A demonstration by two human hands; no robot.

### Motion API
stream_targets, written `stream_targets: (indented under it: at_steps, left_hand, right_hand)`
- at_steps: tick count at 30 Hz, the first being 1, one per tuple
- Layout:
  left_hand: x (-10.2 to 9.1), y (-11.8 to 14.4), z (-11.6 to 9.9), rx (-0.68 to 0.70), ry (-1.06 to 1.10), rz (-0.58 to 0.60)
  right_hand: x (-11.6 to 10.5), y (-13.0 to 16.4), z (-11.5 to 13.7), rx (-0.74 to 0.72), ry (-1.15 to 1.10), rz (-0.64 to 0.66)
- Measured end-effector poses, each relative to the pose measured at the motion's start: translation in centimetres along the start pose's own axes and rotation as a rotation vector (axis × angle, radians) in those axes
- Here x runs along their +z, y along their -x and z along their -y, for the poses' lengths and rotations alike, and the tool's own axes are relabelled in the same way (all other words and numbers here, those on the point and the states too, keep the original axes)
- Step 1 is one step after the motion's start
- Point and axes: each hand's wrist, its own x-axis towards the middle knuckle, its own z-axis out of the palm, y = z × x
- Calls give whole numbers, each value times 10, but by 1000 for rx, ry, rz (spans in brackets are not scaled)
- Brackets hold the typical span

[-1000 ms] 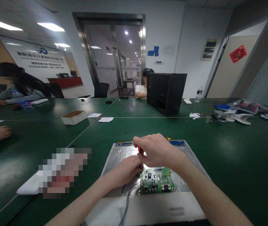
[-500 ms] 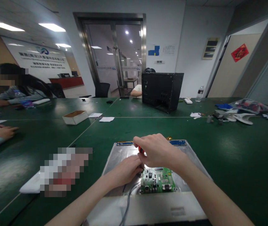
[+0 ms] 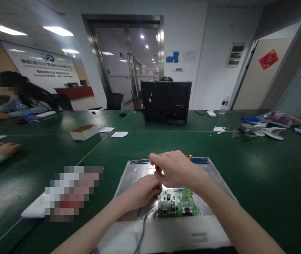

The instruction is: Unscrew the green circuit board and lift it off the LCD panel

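A display panel lies back side up in front of me, with a green circuit board on its metal back. My right hand is wrapped round the red and black handle of a screwdriver, held upright above the board's far left corner. Fingers of my left hand are pinched together right below the handle, by that corner; the screwdriver's tip and whatever these fingers hold are hidden. A grey cable runs from beside the board toward me. Along the panel's far edge sits a blue circuit strip.
A black computer-like case stands across the green table. An open white box and paper slips lie left of centre. At the right are a water bottle and loose parts. Other people's hands rest at the left.
The black case across the table has turned and shifted left, so its broad side faces me. My hands and the screwdriver look almost the same as before.
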Motion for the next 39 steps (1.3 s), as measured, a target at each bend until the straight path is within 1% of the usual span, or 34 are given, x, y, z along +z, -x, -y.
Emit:
stream_targets:
  at_steps: [3,8,11,15,19,24,28,33,39]
  left_hand:
    - [0,0,0,11,-11,0]
    - [0,1,1,-20,-22,10]
    - [0,1,1,-16,-6,-5]
    - [0,0,1,-29,-2,2]
    - [0,0,2,-50,-14,7]
    - [0,0,2,-29,-23,13]
    - [0,-1,2,-41,-12,26]
    - [0,-1,1,-24,10,19]
    - [-2,0,-1,-15,6,5]
  right_hand:
    - [-1,0,0,-2,-10,-2]
    - [-5,1,-2,27,-35,22]
    - [-7,2,-3,11,-67,36]
    - [-8,2,-3,15,-82,25]
    - [-8,2,-4,15,-74,30]
    - [-7,1,-3,8,-67,29]
    - [-4,0,-2,8,-41,23]
    - [-1,-1,0,39,-7,15]
    - [-3,-2,1,68,-10,35]
